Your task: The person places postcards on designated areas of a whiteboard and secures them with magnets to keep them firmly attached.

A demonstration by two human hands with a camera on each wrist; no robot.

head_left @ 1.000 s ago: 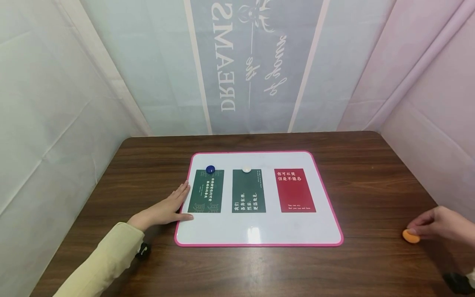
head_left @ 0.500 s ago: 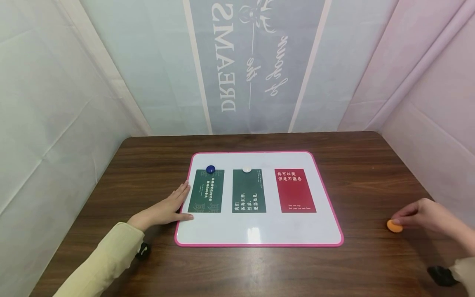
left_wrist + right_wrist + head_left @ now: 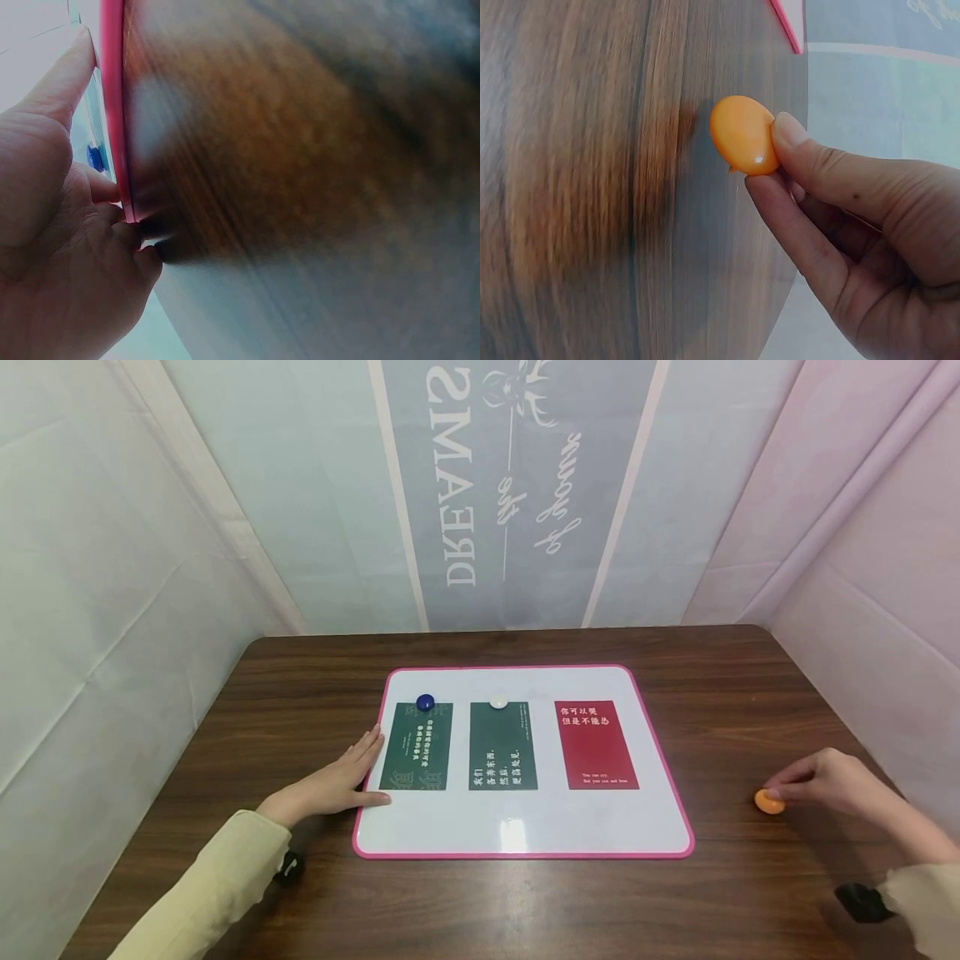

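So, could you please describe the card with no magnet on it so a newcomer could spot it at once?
On the brown table lies a pink-rimmed whiteboard with three cards in a row. It is the red card nearest the right hand; its two neighbours are green, each with a magnet at its top edge.

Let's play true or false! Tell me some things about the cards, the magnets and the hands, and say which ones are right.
1. The right hand pinches an orange magnet. True.
2. The red card has a magnet on it. False: it has none; only the two green cards carry magnets at their top edges.
3. The left hand lies flat at the left edge of the board. True.
4. The blue magnet sits on the middle card. False: it sits on the left green card; the middle green card has a white magnet.
5. The orange magnet is over the board. False: it is off to the right, over the table.
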